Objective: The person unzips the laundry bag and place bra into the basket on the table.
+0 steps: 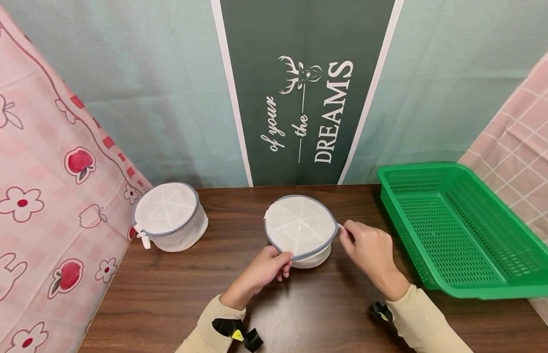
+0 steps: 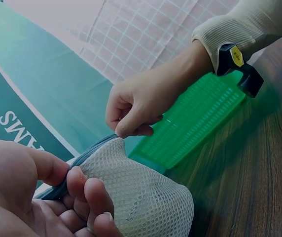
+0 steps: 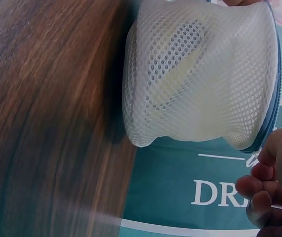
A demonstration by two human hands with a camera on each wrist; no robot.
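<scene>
A round white mesh laundry bag (image 1: 300,226) with a blue-grey zipper rim stands on the wooden table in the head view. My left hand (image 1: 270,268) pinches its front rim between thumb and fingers. At the rim's right corner my right hand (image 1: 370,251) pinches the zipper end, where a bit of white shows; the pull itself is mostly hidden by the fingers. The lid lies over the top, and the rim is drawn to a point there. Through the mesh side of the bag (image 3: 190,79), the right wrist view shows a faint yellowish shape, too blurred to name.
A second round mesh laundry bag (image 1: 172,215), zipper pull hanging at its front left, stands at the table's left. The green plastic basket (image 1: 421,255) sits at the right edge. Curtains hang behind and at both sides of the brown table (image 1: 168,299).
</scene>
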